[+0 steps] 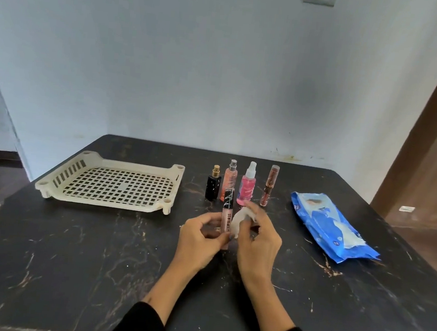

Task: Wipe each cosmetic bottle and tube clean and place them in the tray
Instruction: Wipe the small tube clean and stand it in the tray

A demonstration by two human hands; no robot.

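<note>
While the lip gloss tube [227,216] stands upright at centre frame, pinched near its base by the left hand [200,239], best to rub the white wipe [239,221] along the whole barrel, bottom to cap. Right hand [257,237] bunched around that wipe, fingertips pressing it against the tube's right side. Worth rolling the tube a little between thumb and fingers so every face meets the cloth, then shifting the grip to reach the covered base. Slim, smooth and probably slippery under a damp wipe, so a firm pinch, not a loose one.

Tube body clear over pale pink, black cap on top, lettering down the side. Behind it, slightly above centre, 4 more items in a row, all upright: a squat black bottle [213,186] with a gold cap, a tall peach spray bottle [229,180], a pink spray bottle [247,186] with a white nozzle, and a slender brown tube [269,185]. Probably all 4 waiting to be wiped.

At centre left, the cream plastic tray [51,190], shallow, grid-perforated floor, slotted walls, nothing in it. At right, a crinkly blue wipes pack [323,222], glossy film, a white sheet poking out. Under everything, a dark marbled table [72,258], hard and polished with pale veins.
</note>
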